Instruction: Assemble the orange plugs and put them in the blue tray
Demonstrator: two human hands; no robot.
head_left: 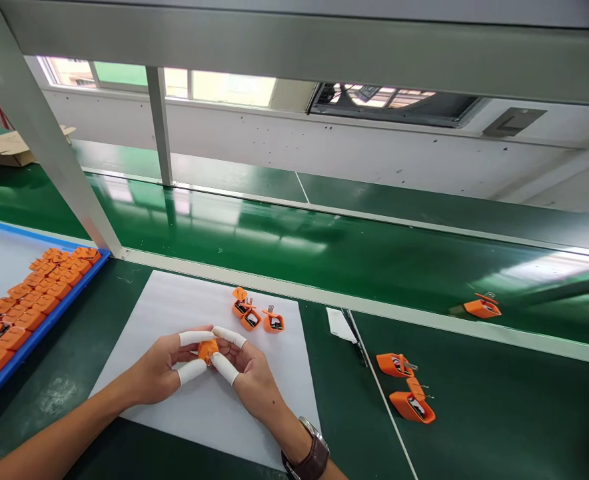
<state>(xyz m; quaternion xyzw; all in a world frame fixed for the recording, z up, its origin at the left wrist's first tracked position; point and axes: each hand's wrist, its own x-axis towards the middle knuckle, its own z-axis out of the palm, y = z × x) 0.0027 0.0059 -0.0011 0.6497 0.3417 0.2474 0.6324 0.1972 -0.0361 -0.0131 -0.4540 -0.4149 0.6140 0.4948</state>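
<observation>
Orange casing (207, 349) is pinched by left hand (167, 370) and right hand (253, 375), three open casings (250, 321) beyond, blue tray (9, 263) leftward

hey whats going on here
A person's left hand and right hand hold a small orange piece between them, over a white sheet. Three open orange cases sit near the sheet's far edge. More cases lie to the right on green surfaces, and rows of orange units fill part of a blue tray at left.
</observation>
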